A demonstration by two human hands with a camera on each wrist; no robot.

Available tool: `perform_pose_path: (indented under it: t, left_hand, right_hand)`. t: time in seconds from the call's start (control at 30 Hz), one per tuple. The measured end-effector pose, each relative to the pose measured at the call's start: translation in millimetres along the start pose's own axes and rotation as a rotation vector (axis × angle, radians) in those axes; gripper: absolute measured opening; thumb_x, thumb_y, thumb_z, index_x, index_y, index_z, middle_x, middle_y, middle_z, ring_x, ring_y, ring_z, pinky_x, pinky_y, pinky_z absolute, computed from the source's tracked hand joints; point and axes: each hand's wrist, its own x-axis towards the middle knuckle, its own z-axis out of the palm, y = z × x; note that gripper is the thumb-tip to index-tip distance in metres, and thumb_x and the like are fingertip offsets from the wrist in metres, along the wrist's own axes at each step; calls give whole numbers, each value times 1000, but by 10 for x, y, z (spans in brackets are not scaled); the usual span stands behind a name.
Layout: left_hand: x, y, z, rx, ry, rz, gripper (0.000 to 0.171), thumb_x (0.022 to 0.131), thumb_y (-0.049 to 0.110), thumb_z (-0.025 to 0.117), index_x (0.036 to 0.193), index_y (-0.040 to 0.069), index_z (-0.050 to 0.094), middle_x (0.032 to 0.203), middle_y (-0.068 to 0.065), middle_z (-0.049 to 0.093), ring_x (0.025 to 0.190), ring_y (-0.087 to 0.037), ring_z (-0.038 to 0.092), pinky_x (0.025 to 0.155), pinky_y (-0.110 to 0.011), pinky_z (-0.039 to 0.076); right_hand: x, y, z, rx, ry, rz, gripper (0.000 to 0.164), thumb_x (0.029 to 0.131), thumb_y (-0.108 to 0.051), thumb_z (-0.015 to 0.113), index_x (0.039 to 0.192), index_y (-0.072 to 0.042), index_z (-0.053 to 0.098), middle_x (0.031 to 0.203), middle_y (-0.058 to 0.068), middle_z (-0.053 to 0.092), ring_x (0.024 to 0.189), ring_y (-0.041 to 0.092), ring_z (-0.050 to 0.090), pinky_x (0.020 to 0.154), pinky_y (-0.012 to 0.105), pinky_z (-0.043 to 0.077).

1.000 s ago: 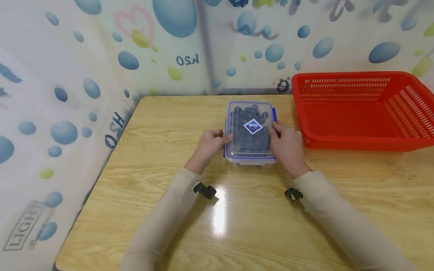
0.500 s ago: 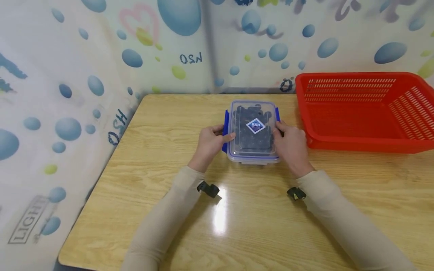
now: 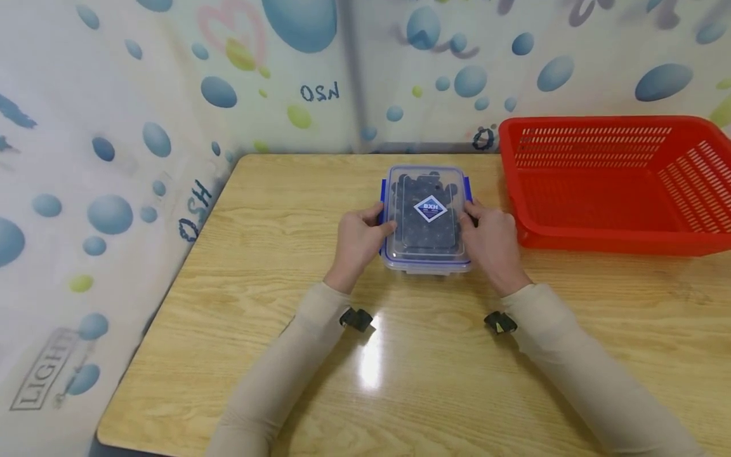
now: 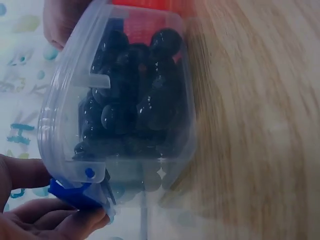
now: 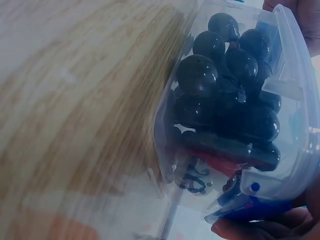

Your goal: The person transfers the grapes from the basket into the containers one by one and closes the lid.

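A clear plastic food container (image 3: pixel 431 244) with a blue-edged lid sits on the table, holding several dark, glossy, round grape-like pieces (image 5: pixel 197 75). Its lid bears a diamond-shaped label (image 3: pixel 431 208). My left hand (image 3: pixel 356 244) grips the container's left side, thumb on the lid edge and fingers at the blue left latch (image 4: pixel 75 194), which stands angled outward. On the opposite side, my right hand (image 3: pixel 492 247) holds the container with fingers around the blue right latch (image 5: pixel 255 209), also tilted out from the wall. The right thumb's tip is partly hidden.
A red slotted plastic basket (image 3: pixel 617 238) stands to the right, close to my right hand. The wooden table (image 3: pixel 257 254) meets a patterned wall covering (image 3: pixel 274 76) at the back and left. Dark wrist devices (image 3: pixel 356 318) hang from the sleeves.
The left latch swung outward between one second and half a second ago and now shows less from above. Both hands stay at the container's sides; the head view shifts slightly.
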Motion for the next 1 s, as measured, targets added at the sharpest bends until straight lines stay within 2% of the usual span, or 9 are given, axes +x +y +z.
perform_pose_path:
  t: [0.3, 0.4, 0.47, 0.57, 0.7, 0.77, 0.83, 0.93, 1.0]
  left_hand:
    - [-30, 40, 51, 282, -18, 164, 32, 91, 6, 67, 120, -7, 62, 132, -19, 55, 123, -28, 53, 93, -30, 50]
    - [-43, 63, 59, 390, -22, 227, 30, 92, 5, 64, 118, -7, 64, 131, -24, 53, 110, -31, 62, 66, -27, 56]
    - [-47, 80, 69, 438, -14, 262, 27, 90, 3, 62, 115, -7, 67, 130, -25, 54, 100, -30, 67, 49, -25, 48]
    - [-52, 113, 92, 469, -2, 284, 27, 89, -1, 60, 114, -5, 69, 130, -23, 55, 95, -30, 68, 41, -23, 38]
    - [-59, 127, 96, 416, 13, 219, 30, 90, 1, 62, 119, -4, 65, 136, -21, 51, 122, -32, 53, 52, -29, 51]
    - [-57, 120, 89, 362, 16, 163, 31, 91, 4, 64, 122, -3, 64, 139, -20, 49, 128, -31, 48, 72, -31, 57]
    - [-50, 115, 88, 312, 28, 116, 33, 91, 5, 66, 123, -3, 63, 139, -19, 49, 129, -30, 47, 83, -32, 55]
    - [-27, 110, 115, 287, 57, 98, 33, 89, 3, 68, 121, -2, 65, 134, -15, 56, 125, -27, 52, 100, -33, 45]
    - [-22, 127, 144, 291, 85, 111, 33, 87, -1, 68, 120, -2, 66, 131, -15, 58, 122, -26, 55, 95, -32, 49]
  right_hand:
    - [4, 30, 9, -81, 26, -98, 36, 99, -11, 57, 133, 1, 55, 138, 22, 49, 125, 38, 49, 99, 53, 42]
    - [11, 18, 7, -114, 19, -120, 36, 100, -11, 56, 133, 3, 55, 138, 23, 49, 122, 41, 51, 95, 54, 45]
    - [21, 4, 6, -139, 21, -137, 35, 100, -10, 55, 132, 4, 56, 137, 24, 50, 119, 43, 54, 94, 55, 47]
    - [36, -16, 5, -157, 38, -159, 34, 99, -9, 55, 130, 5, 59, 134, 26, 53, 114, 45, 56, 92, 56, 47]
    - [43, -22, 5, -145, 53, -160, 33, 99, -9, 55, 129, 4, 60, 132, 26, 54, 115, 44, 56, 95, 56, 46]
    - [42, -15, 7, -126, 54, -153, 33, 99, -10, 55, 130, 3, 59, 133, 25, 53, 119, 42, 54, 97, 55, 44]
    - [43, -6, 9, -111, 53, -147, 33, 99, -10, 55, 130, 3, 59, 133, 24, 52, 121, 41, 53, 98, 54, 44]
    - [47, 7, 7, -104, 51, -137, 34, 99, -10, 55, 130, 2, 58, 134, 24, 52, 122, 39, 52, 98, 53, 44]
    - [56, 15, 4, -99, 47, -133, 34, 100, -11, 55, 131, 2, 57, 135, 24, 51, 122, 39, 52, 98, 53, 44]
